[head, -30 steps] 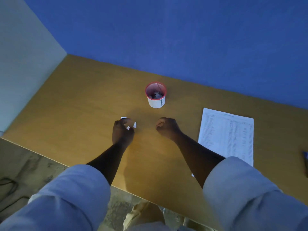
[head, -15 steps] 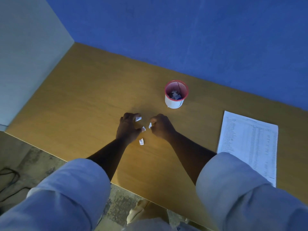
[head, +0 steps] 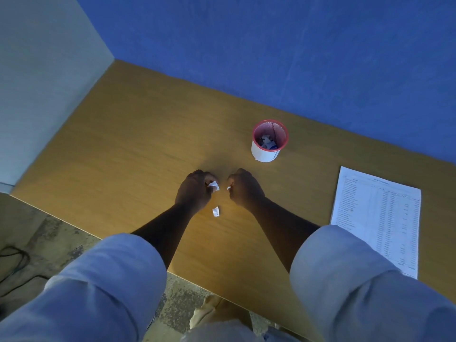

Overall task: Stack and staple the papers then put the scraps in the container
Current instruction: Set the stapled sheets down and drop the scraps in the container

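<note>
your left hand [head: 195, 191] is curled shut around a white scrap [head: 213, 185] that pokes out at its thumb side, and your right hand [head: 245, 187] is closed too, with a tiny sliver of paper [head: 229, 187] pinched at its fingertips. the thing the next move turns on is the loose scrap [head: 216, 211] lying on the table just below the gap between your fists, in the centre of the frame: it sits closer to your left wrist than to your right, standing roughly upright in the picture with its long side running top to bottom. the container [head: 269, 141], a red-rimmed mesh cup already holding bits, stands up and right of your right hand, so that hand looks better placed to drop. the stapled papers [head: 377, 218] lie flat at the right edge, well apart from the scraps. the wooden table [head: 123, 149] is bare around them, backed by a blue wall [head: 271, 45] at the top of the frame, with a pale wall at the upper left
</note>
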